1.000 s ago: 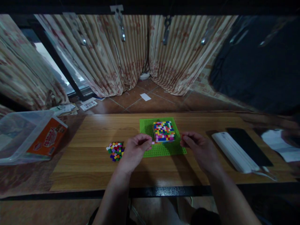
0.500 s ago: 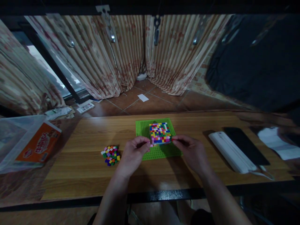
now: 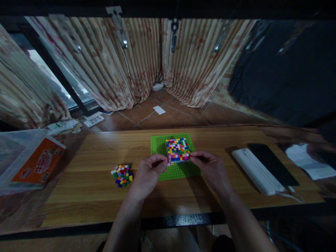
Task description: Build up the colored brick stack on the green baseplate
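A block of small multicoloured toy bricks (image 3: 177, 148) stands on a green studded baseplate (image 3: 181, 171). At its near left corner, my left hand (image 3: 150, 171) is closed in a pinch, with a small pink brick (image 3: 168, 164) at the fingertips. My right hand (image 3: 210, 167) pinches at the block's right side, where a bit of red shows between thumb and forefinger, apparently a small brick. Whether either fingertip touches the block is hard to tell. Left of my left hand lies a pile of loose bricks (image 3: 122, 175) in mixed colours.
The wooden table (image 3: 94, 182) carries a white oblong case (image 3: 256, 169) with a strap and a dark flat slab (image 3: 273, 162) on the right. A clear plastic bag with an orange package (image 3: 39, 162) sits at the left edge. White paper (image 3: 309, 161) lies far right.
The whole view has shifted slightly, so things appear a little further left. My right hand stays at the block's right side and my left hand keeps its pinch at the near left corner.
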The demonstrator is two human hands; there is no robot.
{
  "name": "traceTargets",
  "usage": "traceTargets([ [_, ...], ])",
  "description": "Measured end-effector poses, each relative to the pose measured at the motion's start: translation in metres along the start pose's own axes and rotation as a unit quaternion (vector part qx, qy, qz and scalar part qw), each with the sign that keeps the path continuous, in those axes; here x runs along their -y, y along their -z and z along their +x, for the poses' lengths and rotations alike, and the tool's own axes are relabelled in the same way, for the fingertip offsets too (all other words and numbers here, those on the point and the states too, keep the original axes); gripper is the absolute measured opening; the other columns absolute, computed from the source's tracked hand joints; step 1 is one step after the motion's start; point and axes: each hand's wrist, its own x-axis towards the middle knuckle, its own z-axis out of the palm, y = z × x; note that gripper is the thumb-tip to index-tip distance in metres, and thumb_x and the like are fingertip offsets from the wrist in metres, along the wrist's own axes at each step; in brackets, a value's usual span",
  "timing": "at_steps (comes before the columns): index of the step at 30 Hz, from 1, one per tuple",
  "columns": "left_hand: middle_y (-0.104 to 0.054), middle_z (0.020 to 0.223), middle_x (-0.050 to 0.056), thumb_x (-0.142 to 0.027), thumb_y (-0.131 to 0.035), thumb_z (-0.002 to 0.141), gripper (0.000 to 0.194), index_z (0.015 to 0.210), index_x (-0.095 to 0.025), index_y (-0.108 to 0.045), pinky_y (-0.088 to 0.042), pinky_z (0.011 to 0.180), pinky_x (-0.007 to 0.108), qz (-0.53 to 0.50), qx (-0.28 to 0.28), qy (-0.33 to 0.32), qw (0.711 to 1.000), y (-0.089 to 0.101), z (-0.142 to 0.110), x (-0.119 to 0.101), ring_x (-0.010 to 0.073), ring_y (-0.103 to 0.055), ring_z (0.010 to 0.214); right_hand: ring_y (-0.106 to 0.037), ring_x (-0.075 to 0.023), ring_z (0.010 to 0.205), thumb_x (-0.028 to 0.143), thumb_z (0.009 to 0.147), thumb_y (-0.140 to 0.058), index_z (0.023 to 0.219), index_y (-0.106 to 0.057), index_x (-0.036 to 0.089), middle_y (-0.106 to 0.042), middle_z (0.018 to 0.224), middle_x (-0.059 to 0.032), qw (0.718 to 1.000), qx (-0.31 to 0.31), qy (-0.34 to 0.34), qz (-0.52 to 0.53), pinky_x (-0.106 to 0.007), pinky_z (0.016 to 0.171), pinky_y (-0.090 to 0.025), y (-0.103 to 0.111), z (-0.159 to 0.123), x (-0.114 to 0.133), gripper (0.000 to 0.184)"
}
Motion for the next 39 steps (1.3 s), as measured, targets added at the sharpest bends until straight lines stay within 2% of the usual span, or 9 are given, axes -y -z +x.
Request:
traceTargets([
  [9, -0.066, 0.075, 0.002, -0.034, -0.072, 0.075, 0.02, 0.083, -0.016, -0.07, -0.046, 0.07, 0.027, 0.008, 0.004, -0.009, 1.0, 0.001, -0.001, 0.0, 0.0156, -0.058, 0.072, -0.055, -0.0099, 0.057, 0.03, 0.049, -0.089, 0.067, -0.074, 0.022, -0.068, 0.064, 0.0022, 0.989, 0.006, -0.085, 0.119, -0.024, 0.057, -0.045, -0.006, 0.0, 0.006, 0.024],
  [20, -0.065, 0.073, 0.001, -0.031, -0.072, 0.076, 0.015, 0.081, -0.017, -0.071, -0.045, 0.069, 0.027, -0.002, 0.01, -0.011, 1.0, -0.004, -0.003, 0.0, 0.0155, -0.058, 0.071, -0.065, -0.0144, 0.065, 0.034, 0.05, -0.091, 0.068, -0.072, 0.021, -0.07, 0.07, 0.0004, 0.983, 0.025, -0.099, 0.152, -0.029, 0.062, -0.056, -0.007, 0.0, 0.003, 0.03],
  [26, -0.066, 0.074, 0.001, -0.028, -0.073, 0.075, 0.014, 0.082, -0.016, -0.072, -0.045, 0.069, 0.026, -0.02, 0.014, -0.001, 1.0, -0.008, -0.004, 0.001, 0.0142, -0.057, 0.071, -0.062, -0.0125, 0.063, 0.034, 0.049, -0.092, 0.068, -0.072, 0.022, -0.069, 0.07, 0.002, 0.982, 0.013, -0.105, 0.154, -0.029, 0.064, -0.055, -0.007, 0.0, 0.001, 0.031],
  [29, -0.067, 0.075, 0.001, -0.028, -0.073, 0.075, 0.014, 0.083, -0.016, -0.073, -0.046, 0.069, 0.026, -0.028, 0.012, 0.0, 1.0, -0.01, -0.005, 0.002, 0.0141, -0.058, 0.071, -0.06, -0.0119, 0.061, 0.036, 0.052, -0.091, 0.071, -0.073, 0.022, -0.069, 0.069, 0.0018, 0.989, 0.0, -0.08, 0.124, -0.028, 0.06, -0.051, -0.007, -0.001, 0.002, 0.03],
  [32, -0.068, 0.077, 0.002, -0.028, -0.074, 0.074, 0.015, 0.084, -0.017, -0.074, -0.048, 0.069, 0.027, -0.051, 0.01, 0.007, 0.999, -0.011, -0.006, 0.0, 0.014, -0.059, 0.07, -0.057, -0.0126, 0.059, 0.038, 0.062, -0.085, 0.074, -0.073, 0.022, -0.067, 0.066, 0.0012, 0.997, -0.023, -0.017, 0.068, -0.028, 0.058, -0.049, -0.009, -0.006, 0.009, 0.024],
  [34, -0.069, 0.078, 0.002, -0.028, -0.075, 0.073, 0.016, 0.084, -0.017, -0.074, -0.05, 0.07, 0.027, -0.073, 0.011, 0.017, 0.997, -0.012, -0.007, -0.003, 0.0139, -0.059, 0.07, -0.06, -0.0144, 0.063, 0.039, 0.068, -0.081, 0.076, -0.073, 0.022, -0.069, 0.069, 0.0, 0.999, -0.025, 0.029, 0.037, -0.03, 0.063, -0.051, -0.013, -0.012, 0.015, 0.02],
  [39, -0.071, 0.079, 0.002, -0.03, -0.079, 0.071, 0.018, 0.084, -0.017, -0.077, -0.051, 0.073, 0.027, -0.126, 0.034, 0.018, 0.991, -0.012, -0.01, -0.008, 0.0126, -0.06, 0.07, -0.067, -0.0177, 0.085, 0.036, 0.083, -0.072, 0.085, -0.075, 0.026, -0.073, 0.089, -0.0017, 0.989, 0.083, 0.12, -0.034, -0.031, 0.078, -0.053, -0.026, -0.033, 0.024, 0.011],
])
